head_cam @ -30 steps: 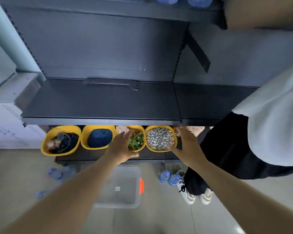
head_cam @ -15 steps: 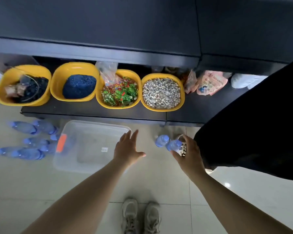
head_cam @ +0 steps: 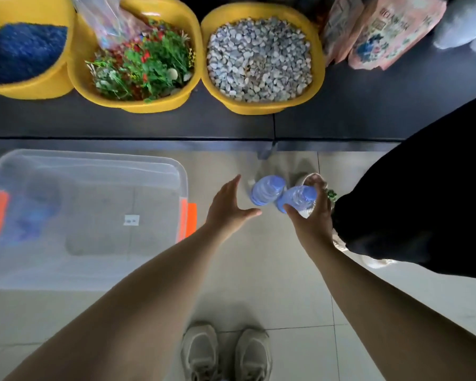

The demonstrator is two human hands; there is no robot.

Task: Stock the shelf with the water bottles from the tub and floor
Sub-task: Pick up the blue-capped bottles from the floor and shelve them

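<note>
Two water bottles with blue caps stand upright on the floor just in front of the bottom shelf [head_cam: 176, 125]. My right hand [head_cam: 312, 218] wraps around the right bottle [head_cam: 300, 199], thumb on its near side and fingers behind it. My left hand [head_cam: 228, 207] is spread open just left of the left bottle [head_cam: 267, 189], thumb almost reaching it, not touching. The clear plastic tub [head_cam: 88, 215] with orange latches sits on the floor to the left; blurred blue shapes show through its left part.
Yellow bowls line the bottom shelf: blue material [head_cam: 22, 50], plastic plants [head_cam: 140, 64], pebbles [head_cam: 259, 59]. Pink packets [head_cam: 382, 28] lie at the right. Another person in black clothing [head_cam: 423, 202] stands close on the right. My shoes [head_cam: 226, 353] are on the tiled floor.
My view dropped from the shelf down to the floor. Both hands went down to the two standing bottles, and my right hand closed around the right one.
</note>
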